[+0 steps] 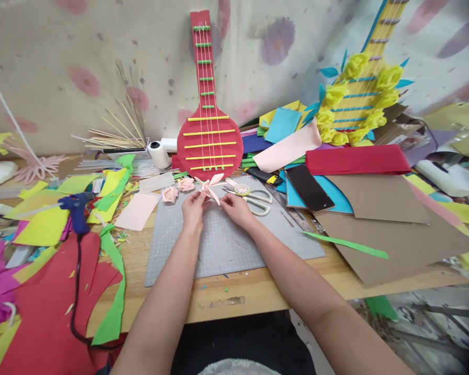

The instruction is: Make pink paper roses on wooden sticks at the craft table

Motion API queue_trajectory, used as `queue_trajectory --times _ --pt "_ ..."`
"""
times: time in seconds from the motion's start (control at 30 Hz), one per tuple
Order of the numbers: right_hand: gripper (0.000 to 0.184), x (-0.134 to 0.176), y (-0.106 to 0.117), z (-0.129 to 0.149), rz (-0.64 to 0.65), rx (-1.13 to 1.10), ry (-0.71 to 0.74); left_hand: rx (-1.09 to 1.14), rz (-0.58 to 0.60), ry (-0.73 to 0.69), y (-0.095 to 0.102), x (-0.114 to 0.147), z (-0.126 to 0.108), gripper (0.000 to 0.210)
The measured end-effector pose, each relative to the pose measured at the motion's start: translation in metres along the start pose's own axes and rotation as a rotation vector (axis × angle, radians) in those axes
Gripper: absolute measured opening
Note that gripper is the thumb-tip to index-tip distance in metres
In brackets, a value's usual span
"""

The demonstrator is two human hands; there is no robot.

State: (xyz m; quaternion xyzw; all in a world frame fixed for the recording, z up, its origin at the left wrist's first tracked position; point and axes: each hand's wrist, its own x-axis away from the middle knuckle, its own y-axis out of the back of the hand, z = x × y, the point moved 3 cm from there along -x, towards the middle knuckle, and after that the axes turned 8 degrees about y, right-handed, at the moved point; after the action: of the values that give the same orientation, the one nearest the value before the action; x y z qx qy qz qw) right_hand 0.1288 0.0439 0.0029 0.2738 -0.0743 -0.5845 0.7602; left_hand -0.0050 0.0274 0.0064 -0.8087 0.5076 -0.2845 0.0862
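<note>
A pale pink paper flower [212,186] with several narrow, spread petals is held just above the grey cutting mat [234,250]. My left hand [194,211] pinches it near its middle. At the tip of its lower right petal are the closed fingers of my right hand [236,208]; the exact fingertip contact is small in view. Two finished-looking pink paper roses [170,195] lie left of my left hand. Scissors with pale handles [259,202] rest on the mat just beyond my right hand, beside a small round dial-like piece [242,189].
A red paper lute [210,138] stands upright behind the mat. On the left, a blue glue gun [77,208] lies among paper scraps, its cord hanging over the front edge. A black phone [308,187] and brown cardboard [386,234] lie on the right.
</note>
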Motion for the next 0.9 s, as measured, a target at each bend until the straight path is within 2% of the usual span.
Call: queue_trajectory --times 0.13,0.33,0.4,0.5,0.57,0.63,0.73,0.9 --pt "0.016 -0.0002 -0.0017 -0.0015 0.014 0.000 -0.006 0.048 -0.003 0.052 0.0003 0.0024 -0.0010 0.029" --pt "0.019 0.0000 -0.0010 -0.0021 0.012 -0.018 -0.018 0.008 -0.002 0.008 0.0001 0.0035 -0.0014 0.029" --pt "0.020 0.0002 0.0000 -0.0026 0.013 -0.031 -0.033 -0.130 -0.049 -0.098 0.0026 0.0018 -0.0016 0.027" --pt "0.024 0.0001 0.0010 -0.0035 0.022 -0.045 -0.052 -0.455 -0.197 -0.403 0.0073 0.0004 -0.0044 0.027" --pt "0.025 -0.0003 0.0012 -0.0041 0.018 -0.054 -0.057 -0.617 -0.250 -0.561 0.0082 -0.0001 -0.0042 0.027" --pt "0.026 -0.0008 0.0013 -0.0052 0.010 -0.064 -0.072 -0.668 -0.214 -0.606 0.0076 -0.0021 -0.0015 0.025" --pt "0.028 -0.0018 0.0009 -0.0073 0.019 -0.080 -0.092 -0.639 -0.138 -0.577 0.0063 -0.0051 0.0028 0.023" --pt "0.029 -0.0027 0.0015 -0.0104 0.007 -0.103 -0.090 -0.594 -0.161 -0.582 0.0067 -0.0046 0.0049 0.027"
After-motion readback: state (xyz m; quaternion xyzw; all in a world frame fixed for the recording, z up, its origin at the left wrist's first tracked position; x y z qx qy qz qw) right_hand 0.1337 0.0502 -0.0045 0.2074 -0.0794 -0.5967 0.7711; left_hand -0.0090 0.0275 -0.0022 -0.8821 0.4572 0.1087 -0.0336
